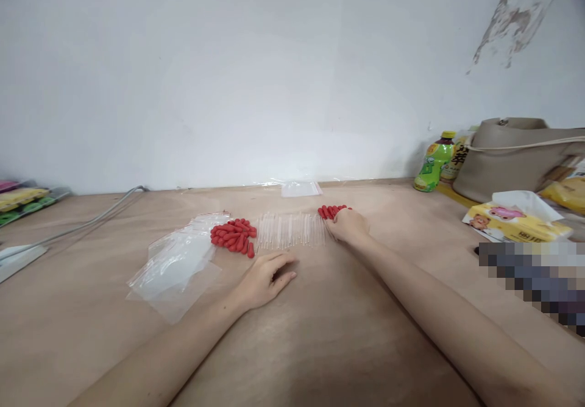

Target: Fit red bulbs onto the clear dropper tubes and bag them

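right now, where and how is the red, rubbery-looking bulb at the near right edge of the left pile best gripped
Probably pinch the red, rubbery-looking bulb across its long sides, left hand coming from above and the near side: it lies pointing toward the person at the edge of the red pile.

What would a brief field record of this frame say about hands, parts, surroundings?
Left hand: open, nearer the viewer than the clear tubes
Right hand: at the tubes' right end, grip unclear
Red bulbs: piled left of the tubes, more by the right hand
Left: clear bags beside the pile
Right: green bottle, tissue pack, beige bag
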`<state>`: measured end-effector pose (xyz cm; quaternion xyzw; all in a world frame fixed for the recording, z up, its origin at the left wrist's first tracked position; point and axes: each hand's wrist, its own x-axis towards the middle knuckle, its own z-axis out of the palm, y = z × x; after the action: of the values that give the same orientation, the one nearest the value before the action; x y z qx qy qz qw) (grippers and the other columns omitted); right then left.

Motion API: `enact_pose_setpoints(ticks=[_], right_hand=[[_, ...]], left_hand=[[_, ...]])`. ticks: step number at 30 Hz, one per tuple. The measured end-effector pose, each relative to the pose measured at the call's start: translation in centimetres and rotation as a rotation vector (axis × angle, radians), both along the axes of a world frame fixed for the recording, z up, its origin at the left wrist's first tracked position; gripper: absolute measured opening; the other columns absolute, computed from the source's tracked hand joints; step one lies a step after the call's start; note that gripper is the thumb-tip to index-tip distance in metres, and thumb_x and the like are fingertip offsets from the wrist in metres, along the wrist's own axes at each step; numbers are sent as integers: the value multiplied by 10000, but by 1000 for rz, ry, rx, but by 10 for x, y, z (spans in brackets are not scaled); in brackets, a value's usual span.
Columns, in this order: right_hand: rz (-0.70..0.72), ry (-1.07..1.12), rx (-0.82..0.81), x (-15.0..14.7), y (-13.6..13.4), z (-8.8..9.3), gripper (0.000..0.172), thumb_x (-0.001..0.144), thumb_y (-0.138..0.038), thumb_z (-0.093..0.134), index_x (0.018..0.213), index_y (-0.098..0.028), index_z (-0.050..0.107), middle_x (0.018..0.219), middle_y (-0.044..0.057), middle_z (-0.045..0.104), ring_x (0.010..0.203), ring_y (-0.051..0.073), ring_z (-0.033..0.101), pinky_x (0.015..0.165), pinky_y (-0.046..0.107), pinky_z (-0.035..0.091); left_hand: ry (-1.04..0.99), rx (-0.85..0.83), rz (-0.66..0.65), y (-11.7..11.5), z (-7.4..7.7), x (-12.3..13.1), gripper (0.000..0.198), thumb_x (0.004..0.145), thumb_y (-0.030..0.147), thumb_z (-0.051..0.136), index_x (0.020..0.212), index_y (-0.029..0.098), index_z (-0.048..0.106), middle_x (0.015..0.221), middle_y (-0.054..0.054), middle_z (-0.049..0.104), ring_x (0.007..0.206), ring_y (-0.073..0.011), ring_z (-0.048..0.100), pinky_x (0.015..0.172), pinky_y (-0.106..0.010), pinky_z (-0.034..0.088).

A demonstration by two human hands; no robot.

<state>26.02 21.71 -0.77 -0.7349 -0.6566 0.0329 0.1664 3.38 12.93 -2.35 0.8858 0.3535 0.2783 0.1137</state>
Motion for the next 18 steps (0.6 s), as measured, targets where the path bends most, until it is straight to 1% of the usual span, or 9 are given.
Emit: enact_pose_setpoints(ticks=[5, 7, 9, 12, 14, 18], right_hand=[[-11, -10, -55, 3, 0, 0, 353, 765, -459, 418, 816, -180, 629, 837, 92, 626, 789, 220, 580, 619, 290, 402], [-7, -10, -52, 3, -2, 1, 382, 758, -501, 413, 783, -188, 631, 830, 85, 627, 786, 219, 578, 612, 289, 398], [19, -6, -28, 2, -5, 2, 376, 752, -508, 413, 718, -203, 631, 805, 65, 632, 767, 210, 577, 605, 285, 388], [84, 3, 12, -2, -12, 4, 304, 741, -442, 441, 646, -218, 623, 759, 34, 634, 750, 192, 573, 610, 275, 371], [112, -13, 7, -7, -16, 4, 250, 732, -372, 453, 638, -216, 624, 738, 32, 632, 752, 187, 573, 623, 275, 364], [88, -73, -46, -16, -19, 4, 226, 717, -293, 449, 741, -185, 646, 781, 74, 633, 792, 210, 574, 645, 289, 368]], left_hand=[[-2, -9, -9, 0, 1, 0, 236, 842, 248, 451, 1050, 199, 552, 990, -55, 614, 886, -172, 564, 763, -300, 452], [-9, -9, -10, -1, 1, 1, 235, 845, 250, 444, 1047, 199, 554, 985, -57, 614, 880, -173, 565, 756, -301, 455], [-12, -6, -8, -1, 1, 1, 236, 844, 250, 445, 1048, 201, 555, 980, -56, 616, 880, -174, 565, 759, -304, 455], [-14, -7, -8, 0, 0, 0, 238, 841, 249, 452, 1051, 201, 554, 981, -54, 615, 881, -172, 566, 753, -296, 458], [-15, -5, -12, 0, 0, 0, 238, 839, 247, 455, 1051, 203, 552, 984, -53, 614, 880, -171, 566, 753, -294, 458], [-20, -1, -17, 0, 0, 1, 229, 842, 239, 447, 1044, 208, 550, 997, -49, 611, 904, -172, 561, 786, -304, 449]])
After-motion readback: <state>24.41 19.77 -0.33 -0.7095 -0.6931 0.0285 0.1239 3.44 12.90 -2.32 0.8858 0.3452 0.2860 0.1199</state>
